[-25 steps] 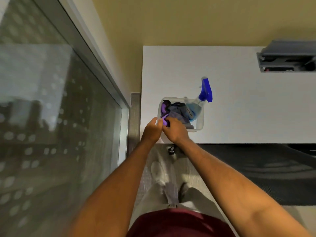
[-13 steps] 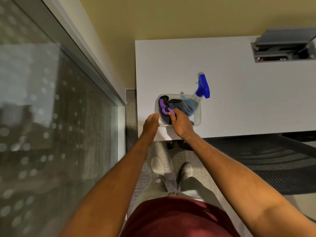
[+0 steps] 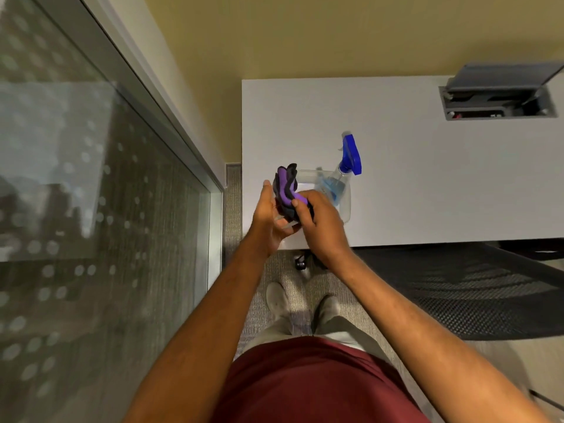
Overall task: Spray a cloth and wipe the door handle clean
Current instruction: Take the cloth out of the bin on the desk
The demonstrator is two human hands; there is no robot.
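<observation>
Honestly nothing readable here. The clear plastic spray bottle with the blue trigger head [image 3: 345,172], just past the right hand's fingertips [image 3: 295,203], shows no legible label, and no other print or numbers show up anywhere.

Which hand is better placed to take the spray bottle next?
Probably the right hand. The bottle stands in the bin just beyond its fingers, while the left hand is on the far side of the cloth. The left could keep the cloth.
</observation>
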